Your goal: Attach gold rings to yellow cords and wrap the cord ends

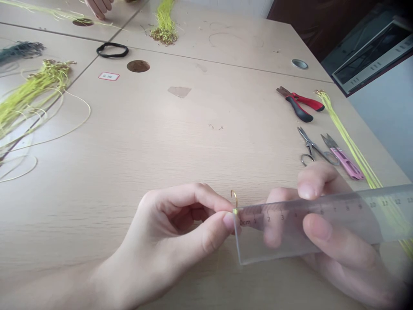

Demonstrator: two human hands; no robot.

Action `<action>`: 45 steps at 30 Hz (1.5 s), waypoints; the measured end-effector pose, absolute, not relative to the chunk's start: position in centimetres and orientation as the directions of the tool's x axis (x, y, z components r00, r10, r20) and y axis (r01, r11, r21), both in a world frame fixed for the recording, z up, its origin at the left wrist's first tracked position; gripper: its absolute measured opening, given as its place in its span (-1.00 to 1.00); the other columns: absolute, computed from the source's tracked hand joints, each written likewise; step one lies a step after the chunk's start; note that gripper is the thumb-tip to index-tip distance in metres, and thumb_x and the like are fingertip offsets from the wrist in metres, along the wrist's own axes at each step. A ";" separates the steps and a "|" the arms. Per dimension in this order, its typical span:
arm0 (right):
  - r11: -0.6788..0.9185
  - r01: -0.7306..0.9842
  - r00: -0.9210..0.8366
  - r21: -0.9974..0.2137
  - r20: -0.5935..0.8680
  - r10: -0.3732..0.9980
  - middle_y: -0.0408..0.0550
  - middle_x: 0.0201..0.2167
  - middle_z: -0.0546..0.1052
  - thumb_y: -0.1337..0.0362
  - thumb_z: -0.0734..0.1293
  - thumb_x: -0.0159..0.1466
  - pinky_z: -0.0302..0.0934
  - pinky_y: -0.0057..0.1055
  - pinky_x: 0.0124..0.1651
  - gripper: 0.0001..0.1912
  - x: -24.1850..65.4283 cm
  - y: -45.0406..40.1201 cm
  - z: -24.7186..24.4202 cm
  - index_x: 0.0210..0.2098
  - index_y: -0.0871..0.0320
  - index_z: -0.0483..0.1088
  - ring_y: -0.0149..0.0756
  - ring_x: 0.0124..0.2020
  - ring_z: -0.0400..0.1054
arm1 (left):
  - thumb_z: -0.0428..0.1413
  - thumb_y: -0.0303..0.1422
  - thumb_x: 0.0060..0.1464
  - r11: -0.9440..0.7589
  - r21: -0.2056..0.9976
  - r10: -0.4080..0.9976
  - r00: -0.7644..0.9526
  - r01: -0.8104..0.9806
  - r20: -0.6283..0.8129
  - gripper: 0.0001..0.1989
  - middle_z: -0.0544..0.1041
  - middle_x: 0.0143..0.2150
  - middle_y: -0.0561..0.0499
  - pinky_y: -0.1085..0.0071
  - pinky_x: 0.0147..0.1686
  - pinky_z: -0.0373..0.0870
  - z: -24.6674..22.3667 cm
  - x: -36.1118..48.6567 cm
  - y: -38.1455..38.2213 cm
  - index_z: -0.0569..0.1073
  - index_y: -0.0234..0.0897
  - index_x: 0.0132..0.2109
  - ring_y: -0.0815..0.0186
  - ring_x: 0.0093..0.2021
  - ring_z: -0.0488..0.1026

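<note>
Gold fishhook (236, 199), pinched by the left hand (171, 228), touched the zero end of a clear plastic ruler (361, 215) (its long axis ran rightward). The right hand (329, 232) clamped the ruler close by.

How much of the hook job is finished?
Done: a big bundle of yellow lines with gold hooks lies nearby. In hand: the left hand pinches a small gold hook against a clear plastic ruler held by the right hand. Still left: more yellow lines lie by pink-handled snips.
</note>
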State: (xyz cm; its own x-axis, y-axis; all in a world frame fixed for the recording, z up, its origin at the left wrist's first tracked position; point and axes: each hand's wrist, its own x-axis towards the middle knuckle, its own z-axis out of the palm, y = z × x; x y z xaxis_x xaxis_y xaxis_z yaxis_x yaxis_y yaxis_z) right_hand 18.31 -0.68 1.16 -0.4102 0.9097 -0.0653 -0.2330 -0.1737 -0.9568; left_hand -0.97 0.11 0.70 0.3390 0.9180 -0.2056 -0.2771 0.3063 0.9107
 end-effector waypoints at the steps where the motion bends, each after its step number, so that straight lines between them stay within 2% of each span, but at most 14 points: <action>1: -0.173 -0.232 -0.411 -0.957 -0.065 0.909 -0.20 -0.47 0.54 0.22 0.24 0.29 0.34 -0.27 -0.28 -0.86 18.3 -0.7 1.2 -0.28 -0.04 0.11 -0.08 -0.10 0.45 | 0.19 -0.59 -0.09 0.306 0.912 0.918 0.337 -0.274 -0.207 -0.81 0.52 -0.52 0.18 0.81 -0.50 0.33 0.7 -1.0 0.1 0.57 -0.20 -0.47 0.59 -0.53 0.37; 21: -0.190 -0.222 -0.434 -0.956 -0.077 0.898 -0.20 -0.46 0.54 0.23 0.21 0.32 0.32 -0.28 -0.26 -0.90 18.6 -0.6 1.3 -0.27 -0.05 0.12 -0.11 -0.08 0.43 | 0.19 -0.57 -0.07 0.302 0.917 0.918 0.339 -0.261 -0.206 -0.83 0.51 -0.53 0.18 0.81 -0.51 0.32 0.7 -1.0 0.0 0.56 -0.19 -0.47 0.59 -0.54 0.35; 26: -0.243 -0.260 -0.440 -0.935 -0.109 0.891 -0.16 -0.37 0.51 0.22 0.21 0.31 0.31 -0.13 -0.08 -0.97 18.9 -0.7 1.5 -0.28 -0.05 0.22 -0.09 0.01 0.37 | 0.19 -0.51 -0.06 0.301 0.934 0.922 0.307 -0.191 -0.235 -0.87 0.51 -0.53 0.16 0.77 -0.50 0.33 0.7 -0.9 0.2 0.54 -0.22 -0.49 0.55 -0.52 0.38; 28: -0.226 -0.244 -0.412 -0.943 -0.110 0.904 -0.14 -0.33 0.48 0.19 0.20 0.31 0.28 -0.12 -0.03 -0.88 19.0 -0.2 1.7 -0.35 0.01 0.29 -0.10 -0.01 0.37 | 0.18 -0.47 -0.05 0.290 0.949 0.932 0.263 -0.125 -0.250 -0.89 0.50 -0.54 0.14 0.76 -0.52 0.32 0.7 -0.9 0.3 0.52 -0.25 -0.51 0.53 -0.52 0.38; 30: -0.201 -0.099 -0.400 -0.975 -0.146 0.905 -0.13 -0.33 0.47 0.18 0.18 0.32 0.28 -0.22 -0.05 -0.77 19.3 0.6 1.9 -0.43 0.07 0.35 -0.18 -0.11 0.41 | 0.18 -0.44 -0.05 0.278 0.957 0.939 0.232 -0.078 -0.254 -0.88 0.47 -0.56 0.13 0.75 -0.55 0.29 0.8 -0.9 0.3 0.49 -0.27 -0.52 0.54 -0.54 0.34; 32: -0.177 0.179 -0.456 -0.968 -0.241 0.857 -0.11 -0.37 0.48 0.20 0.18 0.31 0.27 -0.31 -0.12 -0.73 19.8 1.6 2.3 -0.45 0.11 0.39 -0.25 -0.24 0.42 | 0.17 -0.42 -0.04 0.284 0.957 0.937 0.229 -0.060 -0.263 -0.87 0.43 -0.57 0.12 0.74 -0.57 0.27 0.8 -0.9 0.4 0.46 -0.29 -0.52 0.53 -0.55 0.31; 34: -0.124 0.454 -0.517 -0.882 -0.375 0.769 -0.10 -0.43 0.50 0.22 0.17 0.31 0.24 -0.37 -0.21 -0.71 20.3 2.3 2.7 -0.45 0.14 0.42 -0.29 -0.33 0.40 | 0.16 -0.38 -0.01 0.296 0.954 0.929 0.246 -0.051 -0.275 -0.85 0.40 -0.58 0.12 0.70 -0.56 0.27 0.8 -1.0 0.4 0.44 -0.29 -0.50 0.52 -0.55 0.30; 36: -0.083 0.616 -0.541 -0.784 -0.497 0.678 -0.10 -0.53 0.48 0.21 0.14 0.31 0.21 -0.43 -0.33 -0.63 20.6 2.6 3.3 -0.52 0.18 0.43 -0.34 -0.44 0.36 | 0.14 -0.36 0.01 0.304 0.952 0.924 0.255 -0.031 -0.286 -0.84 0.39 -0.57 0.11 0.65 -0.53 0.28 0.8 -1.0 0.4 0.42 -0.29 -0.49 0.49 -0.54 0.30; 40: -0.186 0.734 -0.436 -0.654 -0.663 0.608 -0.16 -0.76 0.32 0.17 0.13 0.29 0.05 -0.52 -0.59 -0.53 20.2 1.9 4.2 -0.68 0.20 0.32 -0.49 -0.72 0.18 | 0.13 -0.31 0.04 0.299 0.954 0.924 0.253 -0.007 -0.287 -0.82 0.36 -0.58 0.11 0.57 -0.50 0.28 0.9 -1.0 0.3 0.39 -0.29 -0.46 0.45 -0.54 0.29; 42: -0.213 0.742 -0.393 -0.636 -0.669 0.631 -0.16 -0.77 0.30 0.16 0.15 0.27 -0.01 -0.52 -0.65 -0.53 19.8 1.3 4.2 -0.72 0.18 0.23 -0.52 -0.77 0.10 | 0.12 -0.29 0.04 0.290 0.957 0.925 0.257 -0.004 -0.280 -0.81 0.35 -0.59 0.11 0.55 -0.49 0.27 0.9 -1.0 0.2 0.38 -0.29 -0.46 0.44 -0.55 0.28; 45: -0.160 0.737 -0.400 -0.656 -0.615 0.680 -0.14 -0.73 0.31 0.13 0.16 0.27 -0.06 -0.50 -0.68 -0.53 19.4 0.7 3.4 -0.72 0.16 0.11 -0.51 -0.76 0.07 | 0.11 -0.30 0.05 0.282 0.960 0.930 0.248 0.000 -0.273 -0.81 0.34 -0.61 0.12 0.53 -0.49 0.25 0.7 -1.0 0.2 0.37 -0.30 -0.45 0.44 -0.55 0.27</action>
State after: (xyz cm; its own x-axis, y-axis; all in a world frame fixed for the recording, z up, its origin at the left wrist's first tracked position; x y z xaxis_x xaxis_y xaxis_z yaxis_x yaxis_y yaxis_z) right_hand 19.41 0.70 3.36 -0.3998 0.6800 -0.6146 0.7372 -0.1599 -0.6565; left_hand -0.99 0.15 0.70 0.2480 0.9296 -0.2728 -0.0004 0.2817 0.9595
